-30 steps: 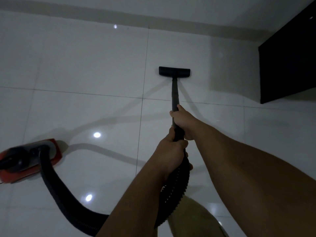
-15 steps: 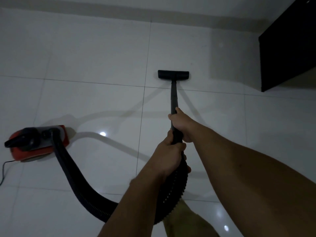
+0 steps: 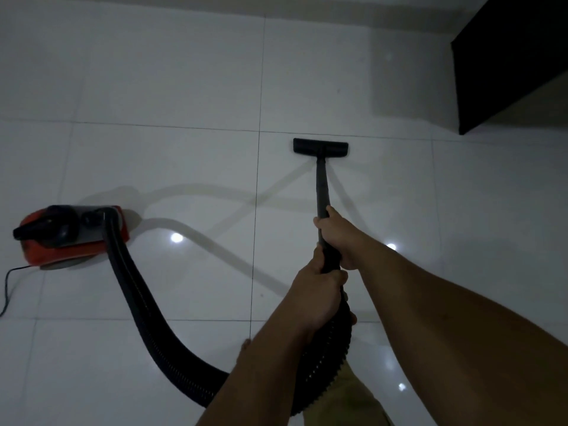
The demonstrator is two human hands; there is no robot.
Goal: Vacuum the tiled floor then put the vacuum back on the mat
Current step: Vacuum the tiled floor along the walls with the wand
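A black vacuum wand (image 3: 322, 186) runs from my hands down to a flat black floor head (image 3: 320, 147) resting on the glossy white tiled floor (image 3: 159, 87). My right hand (image 3: 341, 233) grips the wand higher up the tube. My left hand (image 3: 319, 295) holds it lower, where the ribbed black hose (image 3: 144, 312) joins. The hose curves left to the red canister vacuum (image 3: 72, 235) standing on the tiles at the left. No mat is in view.
A dark cabinet or furniture block (image 3: 510, 66) stands at the upper right near the wall skirting (image 3: 307, 13). A thin power cord (image 3: 7, 290) trails from the canister off the left edge. My leg (image 3: 347, 401) shows below the hose.
The floor head has drawn back toward me across a tile joint. The canister now sits further right and up in the view, which has tilted and shifted.
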